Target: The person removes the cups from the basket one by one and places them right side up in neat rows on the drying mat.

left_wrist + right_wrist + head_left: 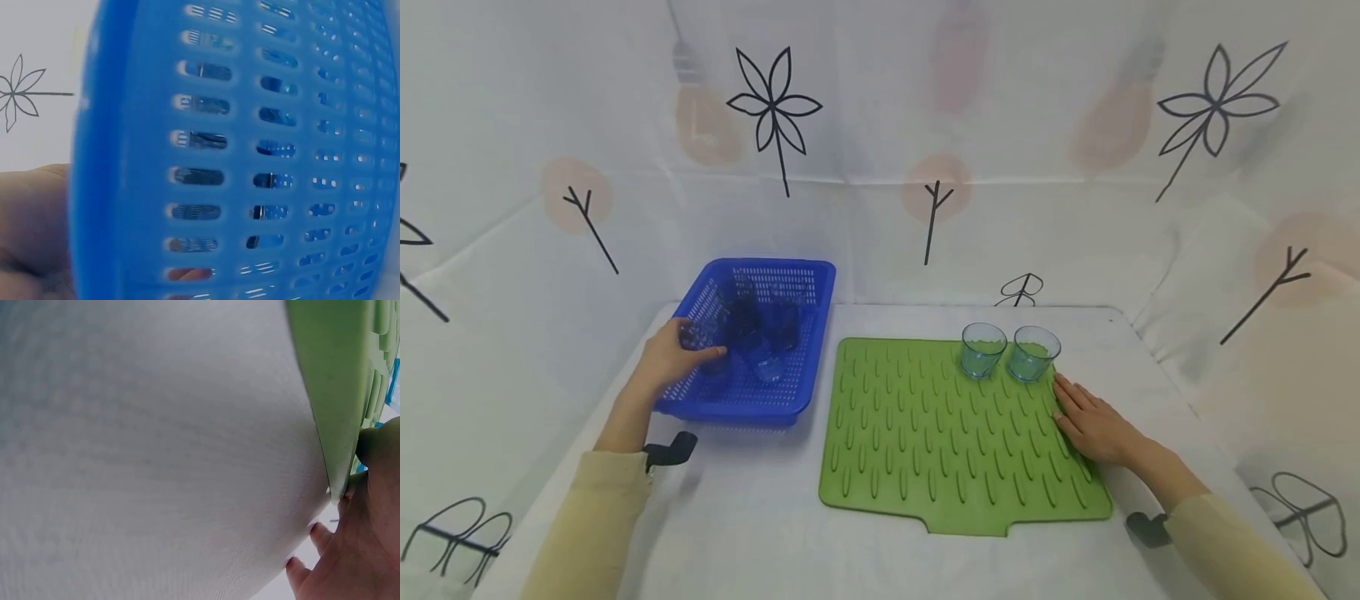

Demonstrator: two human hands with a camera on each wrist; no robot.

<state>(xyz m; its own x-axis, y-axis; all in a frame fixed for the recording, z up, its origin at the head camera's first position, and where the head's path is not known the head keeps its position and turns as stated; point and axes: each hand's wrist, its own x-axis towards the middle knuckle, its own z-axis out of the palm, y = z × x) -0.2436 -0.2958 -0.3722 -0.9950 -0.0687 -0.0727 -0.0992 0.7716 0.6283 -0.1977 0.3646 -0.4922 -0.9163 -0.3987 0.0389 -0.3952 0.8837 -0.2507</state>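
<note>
My left hand (672,357) reaches over the left rim of a blue plastic basket (737,409). Its thumb and fingers are around a drinking glass (703,335) inside, partly hidden by the hand. Through the slotted basket wall (244,162), a fingertip shows in the left wrist view. Other glasses (769,367) lie in the basket. My right hand (1097,427) rests with straight fingers on the right edge of a green drying mat (925,433). Just beyond its fingertips, two clear glasses (981,352) stand side by side at the mat's back right.
Both basket and mat lie on a table (737,517) covered in white cloth, the basket left of the mat. A white curtain (865,108) printed with flowers hangs behind the table and at the sides. A tab (967,527) juts from the mat's front edge.
</note>
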